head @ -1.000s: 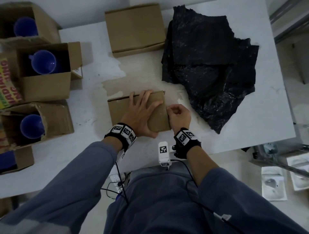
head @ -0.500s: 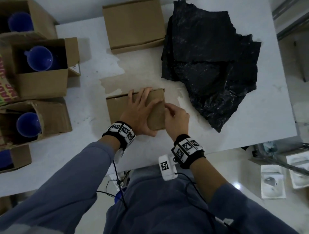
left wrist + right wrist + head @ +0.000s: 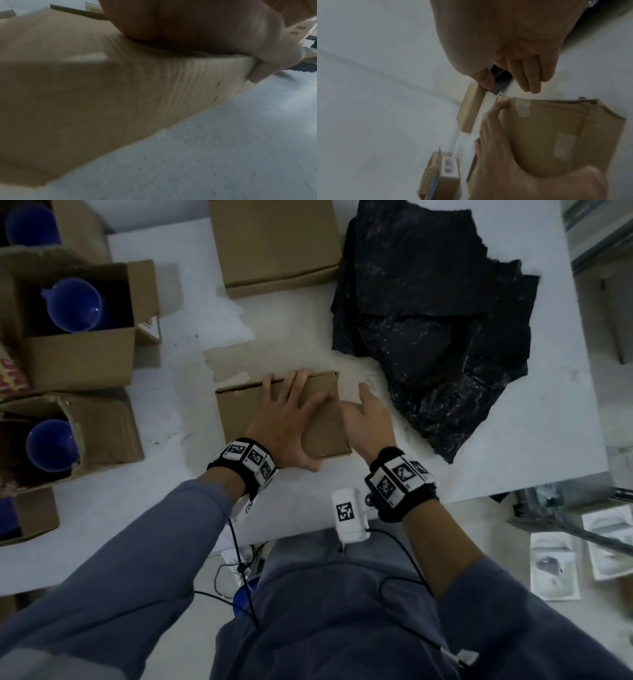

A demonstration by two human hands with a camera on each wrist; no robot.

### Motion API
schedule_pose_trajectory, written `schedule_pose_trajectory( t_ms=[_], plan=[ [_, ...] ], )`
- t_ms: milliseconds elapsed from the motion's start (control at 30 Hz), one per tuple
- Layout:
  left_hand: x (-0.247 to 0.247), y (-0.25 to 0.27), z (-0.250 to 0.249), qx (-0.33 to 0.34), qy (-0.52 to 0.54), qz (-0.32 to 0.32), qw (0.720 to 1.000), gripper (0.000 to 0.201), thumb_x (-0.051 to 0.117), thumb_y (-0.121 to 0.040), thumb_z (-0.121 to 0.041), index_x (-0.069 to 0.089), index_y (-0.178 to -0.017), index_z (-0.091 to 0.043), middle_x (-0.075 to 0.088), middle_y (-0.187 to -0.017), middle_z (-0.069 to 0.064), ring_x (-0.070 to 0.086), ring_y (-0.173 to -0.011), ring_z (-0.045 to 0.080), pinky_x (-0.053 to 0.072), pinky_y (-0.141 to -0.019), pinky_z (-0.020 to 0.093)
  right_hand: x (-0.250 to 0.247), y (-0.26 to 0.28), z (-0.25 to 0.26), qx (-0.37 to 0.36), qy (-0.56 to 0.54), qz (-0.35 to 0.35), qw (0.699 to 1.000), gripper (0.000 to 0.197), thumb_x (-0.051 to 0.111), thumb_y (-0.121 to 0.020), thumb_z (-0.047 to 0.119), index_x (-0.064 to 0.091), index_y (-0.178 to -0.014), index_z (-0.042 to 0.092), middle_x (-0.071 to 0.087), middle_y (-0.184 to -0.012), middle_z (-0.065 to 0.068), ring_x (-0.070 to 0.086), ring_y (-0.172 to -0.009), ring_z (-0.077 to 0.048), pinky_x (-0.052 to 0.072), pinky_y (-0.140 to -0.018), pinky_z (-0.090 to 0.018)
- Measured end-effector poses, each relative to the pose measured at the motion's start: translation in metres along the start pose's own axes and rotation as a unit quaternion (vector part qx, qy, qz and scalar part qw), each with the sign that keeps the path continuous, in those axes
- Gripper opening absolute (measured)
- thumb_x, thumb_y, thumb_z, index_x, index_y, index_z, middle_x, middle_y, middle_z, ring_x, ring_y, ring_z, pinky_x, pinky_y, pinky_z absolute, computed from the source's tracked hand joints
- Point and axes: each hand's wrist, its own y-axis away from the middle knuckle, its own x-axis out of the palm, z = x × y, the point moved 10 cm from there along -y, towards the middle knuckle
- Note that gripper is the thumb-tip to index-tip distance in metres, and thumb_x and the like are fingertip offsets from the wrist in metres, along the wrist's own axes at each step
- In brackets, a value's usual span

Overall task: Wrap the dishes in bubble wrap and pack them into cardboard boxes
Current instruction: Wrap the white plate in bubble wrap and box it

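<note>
Box pinned flat on desk under spread fingers of left hand, likely kept closed. Right hand loose, empty, at box end. Black wrap beyond right fingers.

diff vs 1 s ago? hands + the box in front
The right hand was curled at the right end of the closed cardboard box; it has now opened, fingers straight, and lies beside that end, its grip gone. The left hand stays spread flat on the box top, thumb at the near edge. The box, black wrap pile and open boxes with blue cups have not moved.
</note>
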Motion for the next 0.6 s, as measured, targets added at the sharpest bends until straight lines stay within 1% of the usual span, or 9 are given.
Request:
schedule_pose_trajectory(
  t_ms=[33,67,167,233,300,367,467,533,600],
  plan=[
    [0.000,0.000,0.000,-0.001,0.001,-0.001,1.000,0.127,0.057,-0.037,-0.087,0.030,-0.146,-0.027,0.019,-0.156,0.019,0.021,-0.143,0.039,0.014,-0.111,0.066,-0.004,0.003,0.001,-0.002,-0.016,-0.013,1.000,0.057,0.048,-0.099,0.024,0.031,-0.151,0.007,0.058,-0.116,-0.005,0.052,-0.122,-0.026,0.042,-0.093,-0.027],
    [0.000,0.000,0.001,-0.004,0.001,-0.001,1.000,0.127,0.057,-0.037,-0.087,0.030,-0.146,-0.027,0.019,-0.156,0.019,0.021,-0.143,0.039,0.014,-0.111,0.066,-0.004,0.006,0.001,-0.001,-0.030,-0.015,0.999,0.056,0.047,-0.099,0.024,0.032,-0.151,0.008,0.058,-0.119,-0.007,0.051,-0.123,-0.026,0.042,-0.096,-0.028],
    [0.002,-0.001,0.000,-0.006,-0.007,0.000,1.000,0.127,0.059,-0.038,-0.087,0.031,-0.146,-0.026,0.019,-0.156,0.019,0.021,-0.143,0.038,0.014,-0.111,0.066,0.008,0.011,-0.004,0.014,-0.051,0.000,0.999,0.054,0.045,-0.100,0.024,0.033,-0.151,0.011,0.046,-0.147,-0.010,0.043,-0.133,-0.025,0.032,-0.096,-0.022],
    [0.003,-0.001,0.000,-0.007,-0.013,0.000,1.000,0.128,0.057,-0.038,-0.088,0.030,-0.147,-0.026,0.018,-0.156,0.019,0.021,-0.143,0.038,0.014,-0.111,0.066,0.014,0.007,-0.005,0.031,-0.068,0.013,0.997,0.055,0.044,-0.100,0.026,0.032,-0.152,0.013,0.040,-0.151,-0.008,0.041,-0.134,-0.024,0.030,-0.096,-0.023],
    [0.003,-0.002,0.001,-0.008,-0.018,0.004,1.000,0.128,0.057,-0.038,-0.089,0.030,-0.147,-0.026,0.018,-0.156,0.019,0.020,-0.143,0.039,0.014,-0.111,0.066,0.017,0.001,-0.003,0.034,-0.047,0.029,0.998,0.052,0.044,-0.100,0.027,0.035,-0.149,0.012,0.044,-0.146,-0.010,0.045,-0.124,-0.024,0.033,-0.094,-0.026],
    [0.004,-0.002,0.000,-0.008,-0.020,0.009,1.000,0.129,0.056,-0.038,-0.089,0.028,-0.147,-0.026,0.017,-0.156,0.020,0.020,-0.143,0.039,0.014,-0.111,0.066,0.021,-0.006,0.002,0.017,0.004,0.055,0.998,0.046,0.044,-0.099,0.028,0.041,-0.143,0.013,0.051,-0.130,-0.007,0.049,-0.112,-0.023,0.038,-0.091,-0.030],
    [0.003,-0.001,-0.002,-0.007,-0.016,0.015,1.000,0.132,0.058,-0.039,-0.090,0.025,-0.149,-0.026,0.016,-0.157,0.019,0.018,-0.145,0.039,0.013,-0.111,0.066,0.022,-0.017,0.009,-0.055,0.107,0.067,0.990,0.030,0.048,-0.095,0.026,0.056,-0.122,0.019,0.063,-0.111,-0.006,0.060,-0.098,-0.027,0.049,-0.080,-0.036],
    [-0.001,0.000,-0.001,0.001,-0.017,0.019,1.000,0.136,0.058,-0.039,-0.093,0.021,-0.152,-0.026,0.010,-0.159,0.019,0.011,-0.148,0.039,0.011,-0.113,0.067,0.019,-0.022,0.008,-0.078,0.153,0.050,0.984,0.028,0.053,-0.090,0.022,0.058,-0.117,0.017,0.066,-0.107,-0.009,0.061,-0.095,-0.029,0.049,-0.076,-0.033],
    [-0.003,0.005,0.006,0.008,-0.018,0.030,0.999,0.142,0.056,-0.038,-0.096,0.015,-0.154,-0.026,0.000,-0.162,0.019,-0.001,-0.150,0.038,0.006,-0.115,0.067,0.018,-0.024,0.007,-0.087,0.166,0.032,0.982,0.034,0.060,-0.086,0.018,0.059,-0.120,0.017,0.066,-0.110,-0.010,0.060,-0.100,-0.030,0.048,-0.081,-0.033]
  ],
)
